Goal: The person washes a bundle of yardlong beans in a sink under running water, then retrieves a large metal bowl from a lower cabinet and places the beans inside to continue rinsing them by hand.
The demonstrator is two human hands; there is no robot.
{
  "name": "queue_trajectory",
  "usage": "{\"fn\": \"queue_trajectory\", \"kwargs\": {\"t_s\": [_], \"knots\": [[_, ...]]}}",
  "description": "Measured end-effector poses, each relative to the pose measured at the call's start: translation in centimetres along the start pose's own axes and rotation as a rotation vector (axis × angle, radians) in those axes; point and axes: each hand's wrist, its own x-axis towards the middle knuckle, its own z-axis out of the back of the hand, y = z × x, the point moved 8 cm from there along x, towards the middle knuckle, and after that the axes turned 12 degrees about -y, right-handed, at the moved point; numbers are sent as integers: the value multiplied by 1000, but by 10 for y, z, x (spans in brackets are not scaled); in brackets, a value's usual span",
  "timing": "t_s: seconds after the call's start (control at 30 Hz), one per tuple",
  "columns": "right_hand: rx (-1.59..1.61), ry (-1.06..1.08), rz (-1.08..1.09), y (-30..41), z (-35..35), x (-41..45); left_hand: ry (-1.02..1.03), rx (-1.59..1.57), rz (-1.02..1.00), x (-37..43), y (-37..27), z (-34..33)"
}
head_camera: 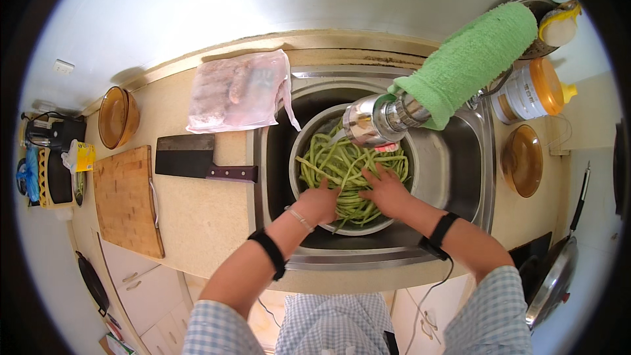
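Observation:
Long green beans [345,167] lie tangled in a round metal basin [415,177], which stands in the stainless steel sink [446,177]. Water runs onto them from the metal faucet [372,121]. My left hand [315,203] reaches into the near left part of the basin, its fingertips among the beans. Whether those fingers grip any beans is hidden. On the right side of the pile rests my right hand [387,191], fingers spread and touching the beans.
A green towel [473,59] wraps the faucet's upper part. Left of the sink are a cleaver [187,157], a wooden cutting board [127,199], a bag of frozen food [231,91] and amber bowls [113,117]. Another amber bowl [522,160] and an orange-lidded canister [525,91] stand right.

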Motion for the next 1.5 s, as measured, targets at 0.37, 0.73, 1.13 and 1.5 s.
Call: {"fn": "queue_trajectory", "kwargs": {"t_s": [0.37, 0.73, 1.13, 1.5], "knots": [[-22, -140, 100, 14, -22, 31, -15, -240, -299, 29, 3, -11], [-220, 226, 92, 1, -13, 11, -409, 388, -423, 24, -20, 2], [86, -38, 78, -23, 35, -6, -284, 303, -208, 20, -13, 23], [-421, 312, -96, -8, -57, 27, -251, 356, -187, 67, -4, -68]]}}
